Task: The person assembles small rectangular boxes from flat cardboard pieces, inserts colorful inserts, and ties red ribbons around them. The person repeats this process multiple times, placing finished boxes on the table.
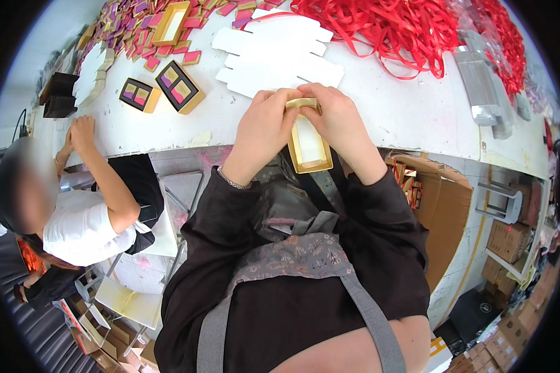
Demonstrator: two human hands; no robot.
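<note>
A small open gold box (313, 168) with a white inside is held at the table's front edge, its near end reaching out over my lap. My left hand (263, 121) grips its far left side, fingers curled at the far end. On the opposite side my right hand (341, 123) is closed on the same far end, thumb inside the rim. The fingertips nearly meet there, and the far wall is partly hidden by them. Just beyond my hands lies a stack of flat white card blanks (274, 53) with notched edges.
Two gold boxes (179, 87) with dark inserts stand left of the blanks. Behind them are many small pink and purple pieces (140, 31) and another gold box (171, 23). Red ribbon (379, 31) heaps at the back right. A person (84, 217) sits at left; a cardboard carton (438, 199) is at right.
</note>
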